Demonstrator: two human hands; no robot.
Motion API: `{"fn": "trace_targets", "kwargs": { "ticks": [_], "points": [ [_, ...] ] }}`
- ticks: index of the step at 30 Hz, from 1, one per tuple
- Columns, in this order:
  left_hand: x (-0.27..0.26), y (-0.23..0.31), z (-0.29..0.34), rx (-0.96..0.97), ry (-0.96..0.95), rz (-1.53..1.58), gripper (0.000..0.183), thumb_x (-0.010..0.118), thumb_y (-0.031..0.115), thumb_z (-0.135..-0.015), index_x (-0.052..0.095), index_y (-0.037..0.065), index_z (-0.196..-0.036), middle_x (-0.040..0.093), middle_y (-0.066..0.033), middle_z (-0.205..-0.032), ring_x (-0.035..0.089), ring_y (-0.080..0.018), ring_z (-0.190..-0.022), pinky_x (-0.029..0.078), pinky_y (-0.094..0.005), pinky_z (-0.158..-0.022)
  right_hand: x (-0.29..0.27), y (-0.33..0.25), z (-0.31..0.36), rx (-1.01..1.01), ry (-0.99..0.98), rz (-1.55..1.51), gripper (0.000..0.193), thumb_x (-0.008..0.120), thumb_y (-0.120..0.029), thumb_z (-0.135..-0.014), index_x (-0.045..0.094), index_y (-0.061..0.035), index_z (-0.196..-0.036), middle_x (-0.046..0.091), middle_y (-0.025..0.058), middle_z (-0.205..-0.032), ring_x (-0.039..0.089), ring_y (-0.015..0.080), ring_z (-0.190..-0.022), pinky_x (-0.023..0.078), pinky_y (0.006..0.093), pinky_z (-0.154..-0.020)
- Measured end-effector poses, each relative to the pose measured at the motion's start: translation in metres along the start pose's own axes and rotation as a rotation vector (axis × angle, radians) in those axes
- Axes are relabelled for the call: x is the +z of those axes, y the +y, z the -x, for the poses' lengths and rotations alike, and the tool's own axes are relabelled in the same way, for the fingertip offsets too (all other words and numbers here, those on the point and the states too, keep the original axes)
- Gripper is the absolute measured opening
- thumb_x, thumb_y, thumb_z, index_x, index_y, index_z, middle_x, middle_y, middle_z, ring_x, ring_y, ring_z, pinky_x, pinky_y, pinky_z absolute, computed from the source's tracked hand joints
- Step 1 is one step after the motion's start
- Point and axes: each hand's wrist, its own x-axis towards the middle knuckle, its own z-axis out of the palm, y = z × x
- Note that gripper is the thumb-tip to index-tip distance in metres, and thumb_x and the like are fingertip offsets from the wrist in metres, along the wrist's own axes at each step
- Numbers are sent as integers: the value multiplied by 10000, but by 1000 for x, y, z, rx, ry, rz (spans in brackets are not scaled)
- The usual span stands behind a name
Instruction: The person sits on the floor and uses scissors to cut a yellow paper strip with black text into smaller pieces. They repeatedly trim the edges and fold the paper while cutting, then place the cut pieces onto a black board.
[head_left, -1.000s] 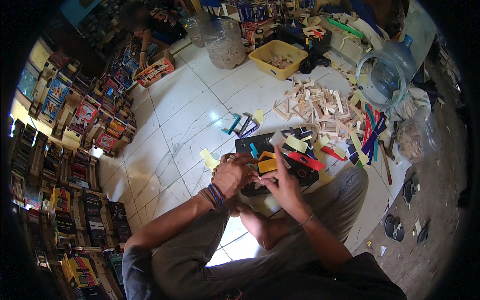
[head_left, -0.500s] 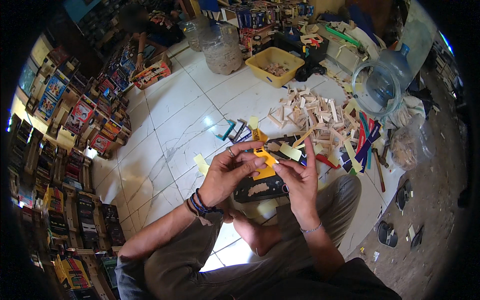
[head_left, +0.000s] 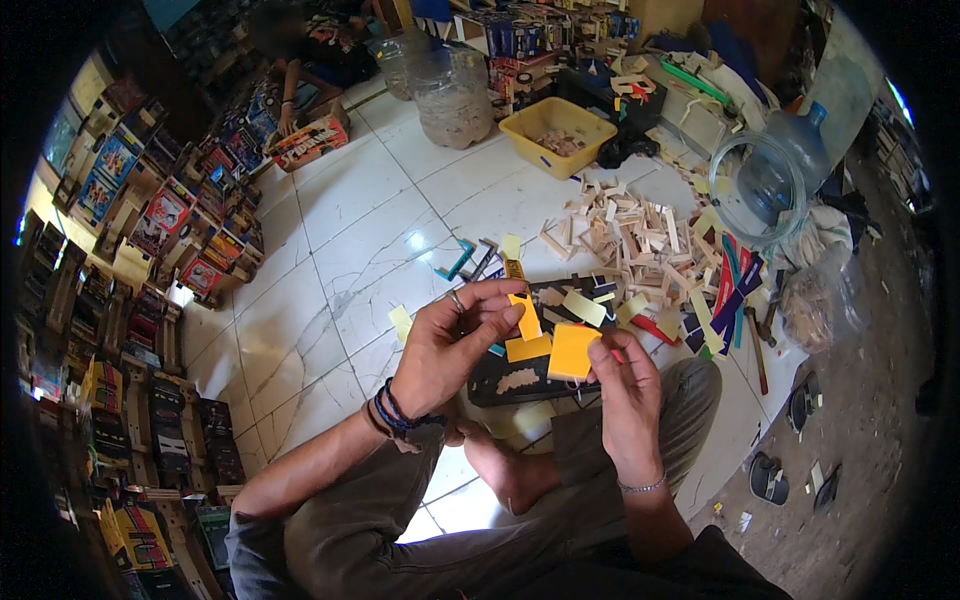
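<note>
My left hand (head_left: 438, 350) pinches a yellow strip with dark printing (head_left: 525, 316) between thumb and fingers. In my right hand (head_left: 630, 405), a plain yellow square piece (head_left: 571, 352) is gripped by one edge, apart from the strip. Both are held above a black board (head_left: 490, 382) on the floor before my crossed legs. Another flat yellow piece (head_left: 528, 348) shows beneath them. Teal and dark bent pieces (head_left: 458, 262) lie beyond my left hand. Pale yellow slips are scattered around the board.
A heap of small wooden pieces (head_left: 625, 235) lies beyond the board. Coloured strips (head_left: 735, 290) and a hammer (head_left: 757, 360) are at the right. Farther off stand a yellow basin (head_left: 515, 125) and a cut plastic jug (head_left: 450, 105). Stacked toy trucks (head_left: 165, 215) line the left; a person sits behind.
My right hand has moved right and slightly down, and the yellow square piece now shows in it. My left hand keeps its yellow strip in nearly the same place.
</note>
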Motion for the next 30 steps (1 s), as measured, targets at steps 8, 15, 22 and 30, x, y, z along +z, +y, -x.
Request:
{"fn": "trace_targets", "kwargs": {
  "ticks": [8, 15, 22, 30],
  "points": [
    [6, 4, 4, -106, -29, 58, 379, 596, 255, -1064, 632, 21, -1360, 706, -64, -1180, 656, -111, -1060, 536, -258, -968, 11, 3, -9, 84, -103, 165, 209, 699, -233, -1008, 661, -35, -1066, 619, -68, -902, 487, -21, -758, 395, 164, -671],
    [4, 4, 7, -100, -96, -66, 381, 617, 100, -1036, 587, 1, -1403, 696, -105, -1254, 654, -160, -1158, 524, -315, -1022, 8, 9, -13, 77, -102, 198, 226, 708, -252, -1002, 661, -33, -1028, 627, -60, -872, 457, -29, -692, 366, 160, -602],
    [2, 1, 5, -65, -154, -39, 464, 651, -44, -974, 548, -21, -1426, 699, -125, -1246, 659, -158, -1159, 518, -306, -1038, 9, 9, -15, 93, -105, 179, 226, 704, -240, -1005, 655, -22, -1038, 644, -41, -882, 496, -24, -711, 394, 158, -609],
    [2, 2, 5, -85, -148, -60, 454, 654, -66, -962, 560, -24, -1405, 707, -119, -1228, 665, -155, -1148, 522, -299, -1042, 11, 9, -15, 71, -96, 200, 235, 704, -238, -1005, 654, -10, -1028, 648, -33, -871, 497, -23, -685, 391, 159, -588]
  ]
}}
